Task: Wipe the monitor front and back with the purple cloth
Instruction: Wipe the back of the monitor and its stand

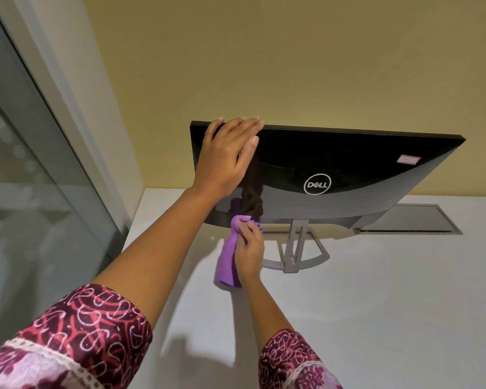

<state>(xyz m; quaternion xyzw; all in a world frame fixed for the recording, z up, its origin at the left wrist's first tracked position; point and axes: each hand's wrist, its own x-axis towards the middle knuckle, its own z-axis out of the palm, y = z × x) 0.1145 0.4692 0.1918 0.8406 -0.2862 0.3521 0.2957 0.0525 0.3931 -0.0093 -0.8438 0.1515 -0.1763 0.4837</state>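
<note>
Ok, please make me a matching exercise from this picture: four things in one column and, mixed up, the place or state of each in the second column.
Things:
1. left hand
2. right hand
3. red sticker
4. stand

Places:
A. on the white desk, under the monitor
B. holds the purple cloth
C. on the monitor's top edge
D. on the monitor's back, upper right

Pairs: 1-C, 2-B, 3-D, 4-A

White desk point(376, 304), monitor stand point(295, 256), grey tray point(410, 220)
</note>
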